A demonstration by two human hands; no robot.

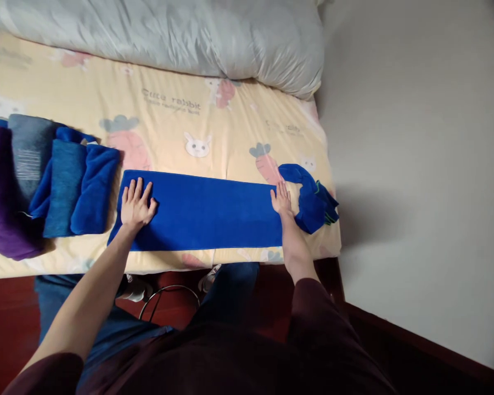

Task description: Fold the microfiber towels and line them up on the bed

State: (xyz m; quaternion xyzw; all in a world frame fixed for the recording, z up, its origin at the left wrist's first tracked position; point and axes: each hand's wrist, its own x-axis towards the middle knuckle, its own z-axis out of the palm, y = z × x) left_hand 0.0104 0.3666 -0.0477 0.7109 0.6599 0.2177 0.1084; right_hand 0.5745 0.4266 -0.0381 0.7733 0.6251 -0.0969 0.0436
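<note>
A blue towel (209,214) lies spread as a long flat strip along the near edge of the bed. My left hand (136,206) rests flat on its left end with the fingers spread. On the towel's right end lies my right hand (282,198), palm down, fingers stretched out. Just right of that hand is a crumpled blue cloth (313,200) with green edging. To the left of the strip sit folded cloths: a bright blue one (95,189), a teal-blue one (66,189), a grey one (29,156) and a purple one (2,197).
The bed has a yellow sheet (168,137) printed with rabbits and carrots. A long pale grey bundle of bedding (168,35) lies across the far side. A light wall (428,164) rises at the right. Below the bed edge are my legs and a thin metal ring (168,287).
</note>
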